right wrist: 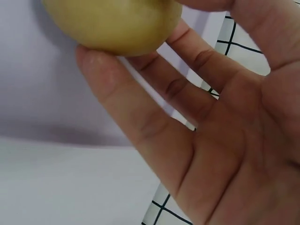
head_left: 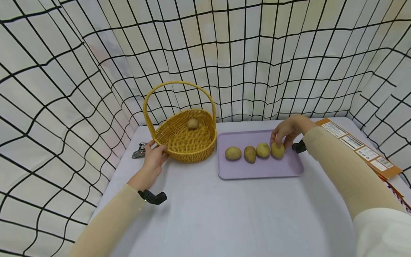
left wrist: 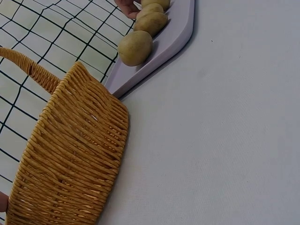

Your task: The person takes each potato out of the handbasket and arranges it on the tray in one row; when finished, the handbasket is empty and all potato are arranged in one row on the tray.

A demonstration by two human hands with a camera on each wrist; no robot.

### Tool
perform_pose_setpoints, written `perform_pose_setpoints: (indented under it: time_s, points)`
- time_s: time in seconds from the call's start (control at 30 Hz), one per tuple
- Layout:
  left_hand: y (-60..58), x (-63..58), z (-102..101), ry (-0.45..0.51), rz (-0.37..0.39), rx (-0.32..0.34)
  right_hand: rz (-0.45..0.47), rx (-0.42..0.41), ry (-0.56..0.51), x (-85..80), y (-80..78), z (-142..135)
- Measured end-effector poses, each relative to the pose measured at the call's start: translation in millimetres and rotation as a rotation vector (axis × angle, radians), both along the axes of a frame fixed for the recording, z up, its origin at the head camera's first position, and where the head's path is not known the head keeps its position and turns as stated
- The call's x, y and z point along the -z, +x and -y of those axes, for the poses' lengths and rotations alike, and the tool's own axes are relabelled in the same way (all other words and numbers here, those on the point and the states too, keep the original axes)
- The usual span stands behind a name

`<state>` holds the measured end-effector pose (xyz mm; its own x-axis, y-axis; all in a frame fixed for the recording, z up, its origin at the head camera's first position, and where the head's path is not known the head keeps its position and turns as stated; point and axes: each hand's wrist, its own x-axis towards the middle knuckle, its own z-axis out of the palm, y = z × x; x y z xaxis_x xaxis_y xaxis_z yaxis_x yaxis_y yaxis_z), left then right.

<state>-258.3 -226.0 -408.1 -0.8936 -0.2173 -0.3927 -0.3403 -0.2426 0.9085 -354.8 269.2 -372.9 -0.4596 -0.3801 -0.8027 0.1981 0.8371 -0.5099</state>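
Observation:
My right hand (head_left: 289,130) pinches a potato (head_left: 277,150) between thumb and fingers at the right end of a lilac tray (head_left: 257,172). In the right wrist view the fingers bend round the underside of this potato (right wrist: 117,28). Left of it on the tray lie three more potatoes, the nearest being a round one (head_left: 263,150). My left hand (head_left: 155,159) grips the left side of a yellow wicker basket (head_left: 189,157), thumb at the rim; its other fingers are partly hidden. One potato (head_left: 192,124) sits inside the basket toward the back.
The basket's tall handle (head_left: 179,82) arches above it. Black netting (head_left: 244,64) over white cloth encloses the table at the back and sides. An orange labelled packet (head_left: 361,148) lies right of the tray, and a small dark patterned item (head_left: 139,151) lies by my left hand.

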Motion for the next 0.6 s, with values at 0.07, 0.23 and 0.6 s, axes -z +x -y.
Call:
perform_pose_setpoints:
  time_s: [0.07,0.23,0.6]
  points:
    - [0.5,-0.3,0.4,0.005,0.003,-0.006,0.006,-0.004,-0.015,2.3,-0.9,-0.9]
    - [1.3,1.7,1.0,0.011,-0.004,0.0,0.06,0.004,-0.102,11.9,0.7,-3.5]
    - [1.1,2.3,1.5,0.006,-0.008,-0.001,0.053,0.065,-0.123,16.0,0.4,-9.6]
